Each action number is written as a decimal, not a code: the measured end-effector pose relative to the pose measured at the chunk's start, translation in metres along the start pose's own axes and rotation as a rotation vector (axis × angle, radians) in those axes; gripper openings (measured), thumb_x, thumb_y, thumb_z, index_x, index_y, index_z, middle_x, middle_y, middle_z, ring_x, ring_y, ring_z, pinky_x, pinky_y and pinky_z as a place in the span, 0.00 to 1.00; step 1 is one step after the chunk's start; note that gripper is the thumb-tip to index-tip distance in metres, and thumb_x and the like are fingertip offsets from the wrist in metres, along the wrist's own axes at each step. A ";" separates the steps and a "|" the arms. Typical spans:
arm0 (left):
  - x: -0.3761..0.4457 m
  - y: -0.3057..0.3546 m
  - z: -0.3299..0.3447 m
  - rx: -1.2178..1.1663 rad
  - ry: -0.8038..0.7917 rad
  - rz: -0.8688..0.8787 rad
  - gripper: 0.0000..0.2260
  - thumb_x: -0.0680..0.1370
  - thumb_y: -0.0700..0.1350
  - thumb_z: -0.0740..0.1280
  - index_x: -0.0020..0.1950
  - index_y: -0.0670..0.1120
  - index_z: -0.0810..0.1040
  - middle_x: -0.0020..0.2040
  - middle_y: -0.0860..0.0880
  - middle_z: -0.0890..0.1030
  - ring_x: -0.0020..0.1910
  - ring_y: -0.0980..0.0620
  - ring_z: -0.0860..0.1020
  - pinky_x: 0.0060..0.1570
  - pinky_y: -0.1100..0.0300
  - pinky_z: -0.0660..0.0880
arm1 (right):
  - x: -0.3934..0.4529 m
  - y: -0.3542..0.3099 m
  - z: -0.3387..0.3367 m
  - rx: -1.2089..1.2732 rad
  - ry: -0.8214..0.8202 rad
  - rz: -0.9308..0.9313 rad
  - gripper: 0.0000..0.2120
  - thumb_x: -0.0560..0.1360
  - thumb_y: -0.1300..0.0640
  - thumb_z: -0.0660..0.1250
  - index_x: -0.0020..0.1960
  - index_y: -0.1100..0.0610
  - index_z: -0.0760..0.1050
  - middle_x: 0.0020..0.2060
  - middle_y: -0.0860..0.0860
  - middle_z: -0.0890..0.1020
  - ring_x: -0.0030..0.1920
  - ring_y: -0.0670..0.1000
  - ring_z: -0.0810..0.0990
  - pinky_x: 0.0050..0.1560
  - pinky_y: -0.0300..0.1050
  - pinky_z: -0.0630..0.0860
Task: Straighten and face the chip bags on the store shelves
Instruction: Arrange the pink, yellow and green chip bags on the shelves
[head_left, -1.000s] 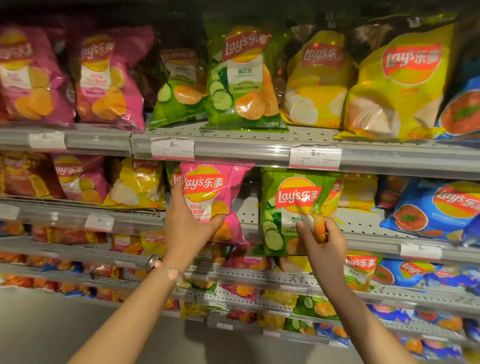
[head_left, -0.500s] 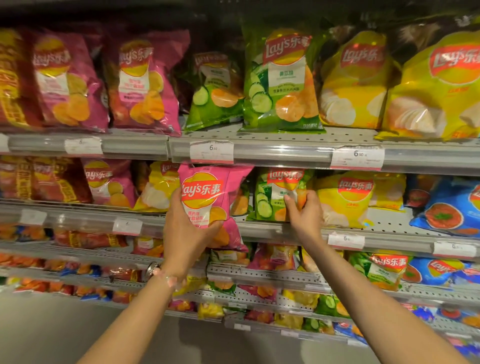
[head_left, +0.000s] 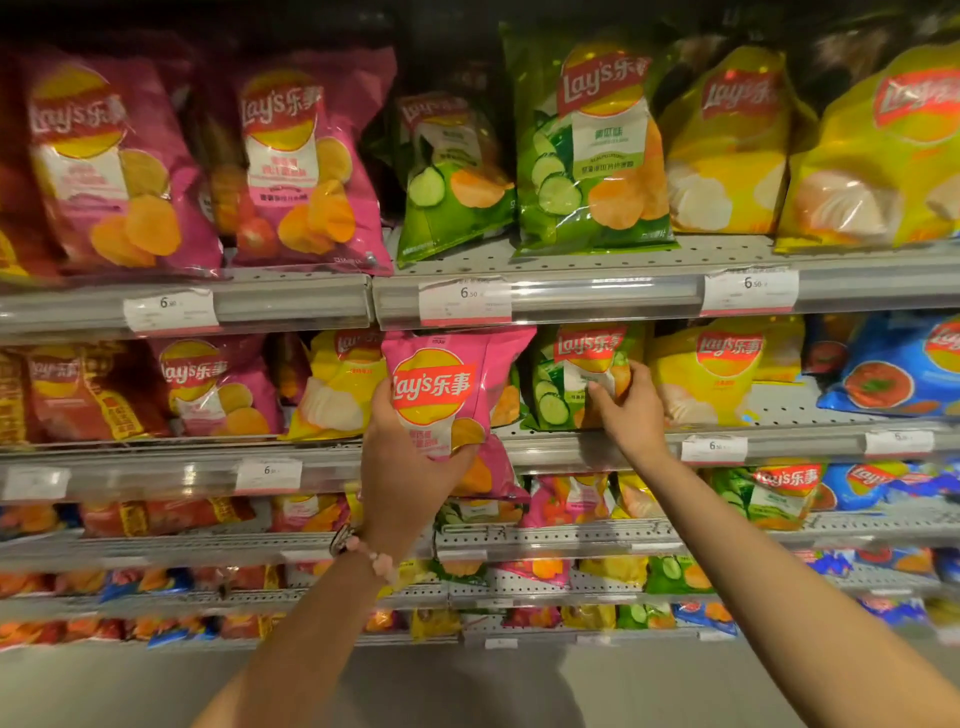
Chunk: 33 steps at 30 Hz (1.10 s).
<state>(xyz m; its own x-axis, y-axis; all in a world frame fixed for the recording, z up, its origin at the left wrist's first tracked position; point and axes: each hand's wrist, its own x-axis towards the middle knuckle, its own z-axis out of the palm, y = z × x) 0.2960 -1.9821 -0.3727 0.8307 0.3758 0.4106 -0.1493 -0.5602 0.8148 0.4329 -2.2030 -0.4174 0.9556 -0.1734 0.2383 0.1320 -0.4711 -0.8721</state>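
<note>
Left grip (head_left: 410, 457) around pink bag (head_left: 447, 395), right grip (head_left: 631, 410) on green bag (head_left: 566, 379).

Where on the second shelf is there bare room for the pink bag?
Bare shelf shows between the yellow bag and blue bag. A thin strip lies beside the green cucumber bag. Left of the pink bag, bags crowd together.
</note>
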 end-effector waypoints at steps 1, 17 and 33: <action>0.001 -0.001 -0.001 -0.003 -0.011 -0.002 0.46 0.59 0.57 0.79 0.71 0.48 0.61 0.56 0.49 0.77 0.52 0.52 0.78 0.45 0.70 0.74 | -0.003 -0.002 -0.001 0.006 0.004 0.013 0.27 0.73 0.57 0.71 0.68 0.64 0.66 0.59 0.60 0.77 0.60 0.58 0.75 0.54 0.39 0.68; -0.007 -0.028 -0.011 0.020 -0.160 0.027 0.46 0.63 0.49 0.74 0.76 0.46 0.54 0.64 0.45 0.73 0.61 0.45 0.75 0.57 0.47 0.75 | -0.133 -0.110 0.060 0.484 -0.317 0.051 0.39 0.65 0.67 0.77 0.70 0.58 0.61 0.55 0.46 0.77 0.49 0.32 0.78 0.48 0.25 0.73; 0.071 -0.092 -0.081 0.255 0.019 -0.092 0.41 0.70 0.57 0.74 0.73 0.39 0.61 0.68 0.38 0.67 0.69 0.40 0.64 0.67 0.50 0.62 | -0.133 -0.099 0.066 0.593 -0.109 0.161 0.22 0.69 0.65 0.74 0.57 0.50 0.70 0.53 0.51 0.81 0.53 0.49 0.81 0.52 0.46 0.78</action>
<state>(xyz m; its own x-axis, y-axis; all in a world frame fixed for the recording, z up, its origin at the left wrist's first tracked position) 0.3251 -1.8440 -0.3855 0.8241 0.4458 0.3493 0.0677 -0.6900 0.7207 0.3099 -2.0765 -0.3911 0.9929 -0.0985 0.0662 0.0777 0.1191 -0.9898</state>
